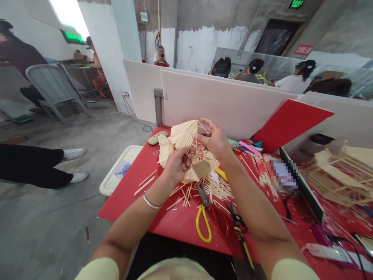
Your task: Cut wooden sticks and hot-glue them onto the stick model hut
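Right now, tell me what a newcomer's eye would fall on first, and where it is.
The eye would likely go first to the pale, slatted model of thin wooden sticks at the picture's centre, with the person's left hand and right hand at it. Next comes the bright red tabletop beneath, where metal scissors with one yellow and one red handle lie nearer the person.

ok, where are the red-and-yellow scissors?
Head view, lower centre: the scissors lie on the red tabletop by the loose sticks, left of the black snips.
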{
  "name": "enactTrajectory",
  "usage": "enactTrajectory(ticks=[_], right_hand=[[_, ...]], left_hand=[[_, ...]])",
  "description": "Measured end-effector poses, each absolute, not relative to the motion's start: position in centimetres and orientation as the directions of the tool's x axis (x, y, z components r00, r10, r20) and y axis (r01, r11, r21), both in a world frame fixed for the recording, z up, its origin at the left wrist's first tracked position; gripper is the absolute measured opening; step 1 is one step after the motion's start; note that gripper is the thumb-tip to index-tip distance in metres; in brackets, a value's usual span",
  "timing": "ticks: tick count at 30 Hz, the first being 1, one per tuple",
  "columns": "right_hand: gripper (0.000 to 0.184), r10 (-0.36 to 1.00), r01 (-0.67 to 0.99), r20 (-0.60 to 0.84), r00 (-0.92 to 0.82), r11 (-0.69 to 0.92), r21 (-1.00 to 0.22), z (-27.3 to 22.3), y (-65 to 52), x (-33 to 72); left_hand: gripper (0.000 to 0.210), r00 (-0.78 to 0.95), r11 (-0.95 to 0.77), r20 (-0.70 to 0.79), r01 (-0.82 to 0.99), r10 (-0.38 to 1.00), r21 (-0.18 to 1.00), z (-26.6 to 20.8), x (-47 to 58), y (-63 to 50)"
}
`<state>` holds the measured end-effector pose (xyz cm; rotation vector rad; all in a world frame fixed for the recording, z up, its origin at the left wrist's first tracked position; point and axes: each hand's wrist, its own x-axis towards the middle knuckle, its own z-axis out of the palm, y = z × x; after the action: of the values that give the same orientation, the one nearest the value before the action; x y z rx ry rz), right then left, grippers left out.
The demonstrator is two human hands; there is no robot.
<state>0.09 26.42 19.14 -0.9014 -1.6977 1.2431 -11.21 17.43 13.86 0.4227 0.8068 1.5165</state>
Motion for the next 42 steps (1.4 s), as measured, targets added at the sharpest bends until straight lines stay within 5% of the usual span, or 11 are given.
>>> enactTrajectory(ticks=[35,42], right_hand=[[0.078,0.879,0.124,0.234,-0.415,0.309,-0.943,19.3,26.1,0.2],[0.061,0.856,0.31,0.426,-0.291,0.506,-0.805,16.3,20.9,8.1]], left_hand=[[0.032,-0.173,-0.013,-0.146,-0.684,0.974,0.73,13.4,-11.3,17.7],[0.029,-0.15,-0.007,-0.121,-0.654,0.981,0.756,13.0,-10.8,17.8]])
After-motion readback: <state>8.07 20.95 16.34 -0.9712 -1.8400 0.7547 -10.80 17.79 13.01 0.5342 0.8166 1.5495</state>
